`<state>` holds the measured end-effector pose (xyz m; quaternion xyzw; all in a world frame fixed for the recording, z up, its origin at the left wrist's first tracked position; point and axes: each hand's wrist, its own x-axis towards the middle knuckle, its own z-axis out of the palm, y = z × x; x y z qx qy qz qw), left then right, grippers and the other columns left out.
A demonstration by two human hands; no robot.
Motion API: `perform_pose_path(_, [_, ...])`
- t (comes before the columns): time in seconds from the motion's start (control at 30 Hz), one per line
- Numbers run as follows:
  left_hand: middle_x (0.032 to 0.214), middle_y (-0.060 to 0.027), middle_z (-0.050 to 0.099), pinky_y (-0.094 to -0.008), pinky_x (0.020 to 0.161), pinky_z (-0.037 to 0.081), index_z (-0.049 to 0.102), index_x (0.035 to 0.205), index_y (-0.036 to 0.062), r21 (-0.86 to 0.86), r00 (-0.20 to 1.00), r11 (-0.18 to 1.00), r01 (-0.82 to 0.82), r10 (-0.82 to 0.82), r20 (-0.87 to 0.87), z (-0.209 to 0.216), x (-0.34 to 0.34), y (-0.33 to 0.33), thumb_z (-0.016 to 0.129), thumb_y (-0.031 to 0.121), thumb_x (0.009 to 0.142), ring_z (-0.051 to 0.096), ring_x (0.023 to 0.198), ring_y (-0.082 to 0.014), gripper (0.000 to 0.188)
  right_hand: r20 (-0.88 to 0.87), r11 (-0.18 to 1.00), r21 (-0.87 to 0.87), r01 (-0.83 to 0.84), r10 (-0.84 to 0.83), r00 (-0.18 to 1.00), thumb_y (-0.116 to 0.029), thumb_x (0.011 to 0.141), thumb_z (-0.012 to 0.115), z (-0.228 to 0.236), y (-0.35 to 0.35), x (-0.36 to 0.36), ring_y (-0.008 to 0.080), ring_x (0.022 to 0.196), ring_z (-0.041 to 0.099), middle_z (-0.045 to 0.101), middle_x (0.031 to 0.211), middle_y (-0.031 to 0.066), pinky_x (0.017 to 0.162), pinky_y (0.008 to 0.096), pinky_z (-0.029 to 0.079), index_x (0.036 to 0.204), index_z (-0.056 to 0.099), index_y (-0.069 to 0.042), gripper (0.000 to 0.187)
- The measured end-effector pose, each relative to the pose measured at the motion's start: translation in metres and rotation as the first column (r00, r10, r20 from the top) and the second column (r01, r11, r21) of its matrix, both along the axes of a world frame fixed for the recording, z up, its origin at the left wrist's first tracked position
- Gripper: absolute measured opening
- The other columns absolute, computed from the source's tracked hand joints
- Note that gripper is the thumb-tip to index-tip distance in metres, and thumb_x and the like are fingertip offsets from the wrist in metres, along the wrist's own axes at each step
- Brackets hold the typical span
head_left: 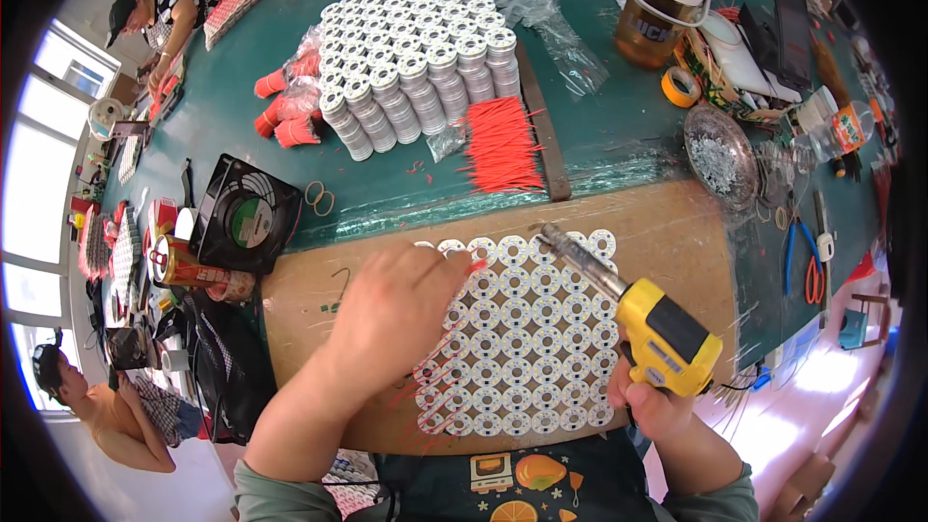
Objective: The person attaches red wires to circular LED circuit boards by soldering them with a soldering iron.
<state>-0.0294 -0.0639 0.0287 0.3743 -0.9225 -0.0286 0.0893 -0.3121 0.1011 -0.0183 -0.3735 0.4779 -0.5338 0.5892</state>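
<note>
A grid of small round white circuit boards (517,343) lies on the brown work board (691,232) in front of me. My left hand (391,319) reaches over its upper left part, fingers pinched together, and a short red wire (478,265) shows at the fingertips. More thin red wires (437,391) trail across the boards at the left. In my right hand (652,408) is a yellow and black soldering gun (672,336). Its metal tip points up and left, over the top row. Whether the tip touches a board I cannot tell.
Beyond lie a pile of red wires (503,147), tall stacks of round boards (416,68) and a metal bar (543,126). A black fan (246,216) stands left, a metal bowl (720,157) and blue-handled pliers (801,256) right. Two people (179,14) are at the far left.
</note>
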Motion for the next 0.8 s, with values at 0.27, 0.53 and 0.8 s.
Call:
perform_pose_path(0.27, [0.094,-0.0109,0.064,-0.0416,0.084,0.051,0.071,0.100,0.0040,0.031,0.998,0.998,-0.045,0.046,-0.039,-0.029,0.002,0.021,0.066,0.011,0.089,0.062,0.092,-0.0310,0.014,-0.255,0.934,-0.051,-0.352,0.329,0.909,-0.020,0.083,0.085,0.005,0.002,-0.002,0.0187,0.075,0.067,0.067,0.087,0.0060,0.069,0.0322,0.053,0.113,0.063,0.001,0.044])
perform_pose_path(0.53, [0.094,-0.0108,0.064,-0.0415,0.084,0.051,0.071,0.100,0.0040,0.069,0.992,0.994,-0.088,0.094,-0.081,-0.035,0.006,0.020,0.066,0.011,0.088,0.062,0.092,-0.0309,0.015,-0.188,0.954,0.013,-0.301,0.298,0.936,-0.026,0.083,0.086,-0.009,0.019,-0.006,0.0172,0.063,0.063,0.064,0.078,0.0025,0.058,0.0305,0.049,0.116,0.060,0.001,0.050])
perform_pose_path(0.8, [0.094,-0.0108,0.064,-0.0414,0.084,0.051,0.071,0.101,0.0039,0.094,0.985,0.987,-0.126,0.136,-0.105,-0.037,0.007,0.023,0.066,0.011,0.088,0.062,0.092,-0.0308,0.015,-0.416,0.951,0.009,-0.308,0.284,0.864,-0.036,0.086,0.082,-0.009,0.019,-0.006,0.0193,0.058,0.061,0.061,0.072,0.0014,0.053,0.0313,0.046,0.101,0.062,-0.004,0.040])
